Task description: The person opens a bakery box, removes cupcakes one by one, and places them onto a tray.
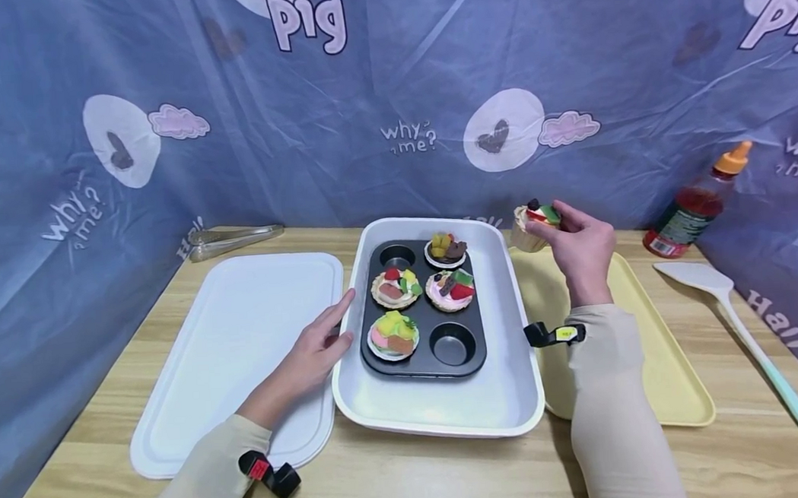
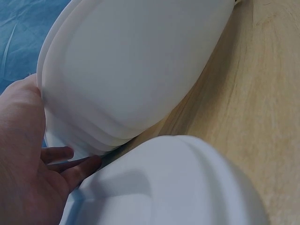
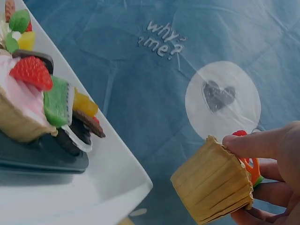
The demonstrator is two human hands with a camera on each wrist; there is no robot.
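Observation:
My right hand (image 1: 580, 249) pinches a toy cupcake (image 3: 213, 183) in a pale pleated case, its top bearing fruit pieces, held up above the back of the yellow tray. My left hand (image 1: 309, 353) touches the left rim of a deep white tray (image 1: 440, 422); its lower fingers (image 2: 82, 173) lie by the outer wall in the left wrist view. Inside this tray sits a dark muffin pan (image 1: 423, 365). Several fruit-topped tarts fill its cups, among them a pink one (image 1: 451, 290) and a yellow-topped one (image 1: 393, 335). The front right cup (image 1: 453, 345) and back left cup (image 1: 396, 258) are bare.
A flat white tray (image 1: 240, 342) lies to the left, with metal tongs (image 1: 234, 240) behind it. On the right are the yellow tray (image 1: 667, 370), a red sauce bottle (image 1: 694, 208) and a spatula (image 1: 754, 341). A printed blue curtain (image 1: 395, 74) closes off the back.

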